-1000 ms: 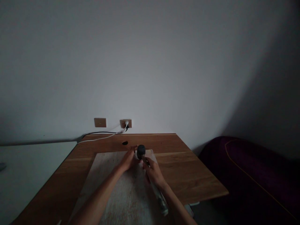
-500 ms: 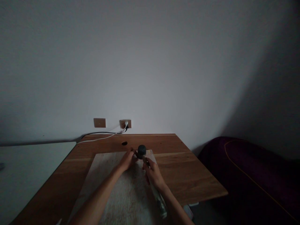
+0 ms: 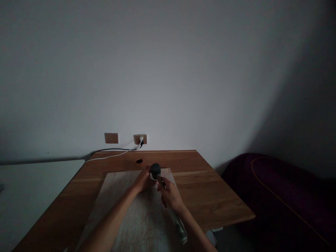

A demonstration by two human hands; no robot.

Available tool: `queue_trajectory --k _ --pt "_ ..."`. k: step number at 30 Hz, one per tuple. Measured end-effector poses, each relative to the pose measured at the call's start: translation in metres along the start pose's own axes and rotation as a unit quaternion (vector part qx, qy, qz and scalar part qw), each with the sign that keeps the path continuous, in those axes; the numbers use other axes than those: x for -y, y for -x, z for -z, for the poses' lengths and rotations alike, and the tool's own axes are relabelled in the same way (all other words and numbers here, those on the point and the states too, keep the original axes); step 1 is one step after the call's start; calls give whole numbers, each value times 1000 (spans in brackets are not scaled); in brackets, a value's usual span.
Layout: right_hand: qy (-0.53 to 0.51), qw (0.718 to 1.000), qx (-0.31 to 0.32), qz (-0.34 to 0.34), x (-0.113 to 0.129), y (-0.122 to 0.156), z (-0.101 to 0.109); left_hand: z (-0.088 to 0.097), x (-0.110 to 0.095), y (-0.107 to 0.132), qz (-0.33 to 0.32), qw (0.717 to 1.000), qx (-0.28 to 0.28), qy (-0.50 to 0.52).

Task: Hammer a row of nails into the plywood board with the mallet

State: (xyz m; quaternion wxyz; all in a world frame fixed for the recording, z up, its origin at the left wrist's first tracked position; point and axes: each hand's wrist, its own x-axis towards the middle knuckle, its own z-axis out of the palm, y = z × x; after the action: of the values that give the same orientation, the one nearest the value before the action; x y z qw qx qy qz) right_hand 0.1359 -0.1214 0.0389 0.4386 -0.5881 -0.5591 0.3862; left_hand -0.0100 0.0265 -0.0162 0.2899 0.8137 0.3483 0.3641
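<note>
My right hand [image 3: 170, 195] is closed around the handle of a mallet with a dark round head [image 3: 155, 169]. That head is beside the fingertips of my left hand [image 3: 143, 180], above the far part of a pale, worn board [image 3: 139, 224]. The left fingers are bent and pressed together near the board's far edge; whatever they hold is hidden behind the mallet head. A long greenish, shiny piece [image 3: 181, 231] shows below my right wrist. I cannot tell whether it belongs to the mallet handle or lies separately on the board.
The board lies on a wooden table [image 3: 210, 199] against a grey wall. Cables run from a wall socket [image 3: 140, 139] along the table's back left. A white surface [image 3: 34, 196] adjoins on the left, and a dark purple rounded seat [image 3: 283, 185] stands to the right.
The mallet head has shifted slightly left and down, close against my left fingers. My right hand has moved a little to the left with it. My left hand stays nearly in place.
</note>
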Motion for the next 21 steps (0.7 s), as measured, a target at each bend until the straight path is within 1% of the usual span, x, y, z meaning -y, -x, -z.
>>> queue_trajectory --k 6,10,15,17,21 --pt "-19 1000 2 4 -1 2 -1 0 0 -2 6 1000 2 4" --pt "-29 999 -9 15 -5 0 -1 -1 0 -2 1 1000 6 19" --pt "-47 999 7 -3 -4 -2 -2 1 0 -2 8 1000 15 21" --pt "-67 998 -17 -2 -7 0 -3 3 0 -2 9 999 16 27" --pt "-86 992 -97 -8 -24 6 2 4 -1 -1 23 998 22 47"
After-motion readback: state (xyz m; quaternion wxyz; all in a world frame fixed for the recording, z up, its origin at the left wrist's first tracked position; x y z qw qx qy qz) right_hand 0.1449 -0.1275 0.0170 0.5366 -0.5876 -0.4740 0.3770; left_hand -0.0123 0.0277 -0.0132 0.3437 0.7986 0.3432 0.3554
